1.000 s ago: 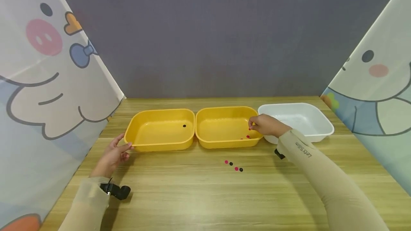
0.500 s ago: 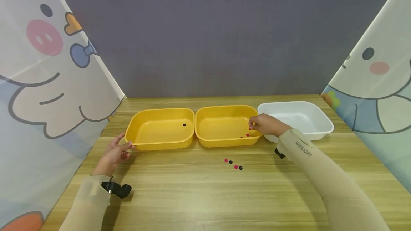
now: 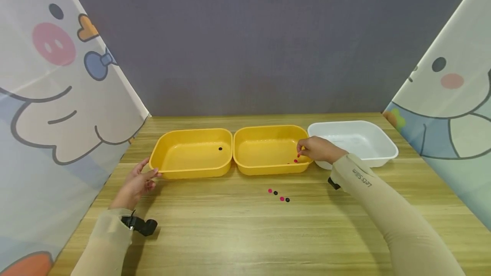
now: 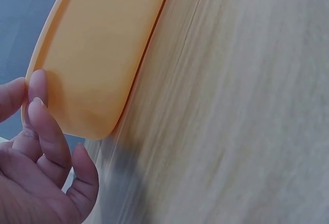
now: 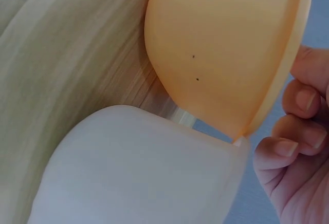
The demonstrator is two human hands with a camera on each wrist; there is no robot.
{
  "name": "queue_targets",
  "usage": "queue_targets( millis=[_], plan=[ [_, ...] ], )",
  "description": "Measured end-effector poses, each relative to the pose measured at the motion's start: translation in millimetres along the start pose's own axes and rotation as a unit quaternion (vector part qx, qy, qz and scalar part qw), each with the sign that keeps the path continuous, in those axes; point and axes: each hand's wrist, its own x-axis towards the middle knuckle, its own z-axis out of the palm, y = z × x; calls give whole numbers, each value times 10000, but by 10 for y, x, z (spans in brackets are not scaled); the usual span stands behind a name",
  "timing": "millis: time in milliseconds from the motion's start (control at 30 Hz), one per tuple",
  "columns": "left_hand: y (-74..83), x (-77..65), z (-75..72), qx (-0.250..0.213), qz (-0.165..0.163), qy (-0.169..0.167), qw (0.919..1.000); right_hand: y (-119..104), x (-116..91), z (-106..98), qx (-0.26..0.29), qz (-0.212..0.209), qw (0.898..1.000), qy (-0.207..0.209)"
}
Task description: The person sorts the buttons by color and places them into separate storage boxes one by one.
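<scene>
My left hand [image 3: 136, 185] holds the near left corner of the left yellow tray [image 3: 192, 173]. In the left wrist view, its thumb and a finger [image 4: 38, 88] lie on opposite sides of the tray's rim. Over the right end of the middle yellow tray [image 3: 268, 170] is my right hand [image 3: 316, 148], fingers bent, pinching a small red disc [image 3: 298, 156] that shows just under the fingertips. A second red disc [image 3: 296, 161] lies in that tray below the hand. The right wrist view hides the held disc behind the tray wall.
A white tray [image 3: 377, 160] stands right of the middle one, partly behind the right hand. One black disc [image 3: 220, 148] lies in the left tray. On the wooden table in front are red discs [image 3: 281, 199] and black discs [image 3: 287, 199].
The red disc at the right fingertips sits slightly lower than before. Both hands stay nearly in place, while the trays and table discs shift slightly up in view.
</scene>
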Motion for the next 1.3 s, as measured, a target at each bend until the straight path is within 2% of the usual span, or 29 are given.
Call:
queue_targets(
  millis=[133,567,700,867,1100,1300],
  plan=[
    [-11,2,-17,126,53,-82,9999,-24,-29,-12,-93,29,9999,-50],
    [-10,-9,-3,-19,-39,-62,10000,-184,-120,-58,-287,-80,9995,-78],
    [-15,-23,3,-16,-65,-78,9999,-253,-160,-40,-374,-238,9990,-68],
    [0,-21,12,-20,-47,-105,9999,-351,-213,-5,-624,-586,9961,195],
    [-6,-22,7,92,-9,-176,9998,-444,-273,91,-693,-1076,9910,380],
    [-3,-31,10,107,17,-159,9998,-446,-325,173,-634,-1221,9895,450]
  ],
)
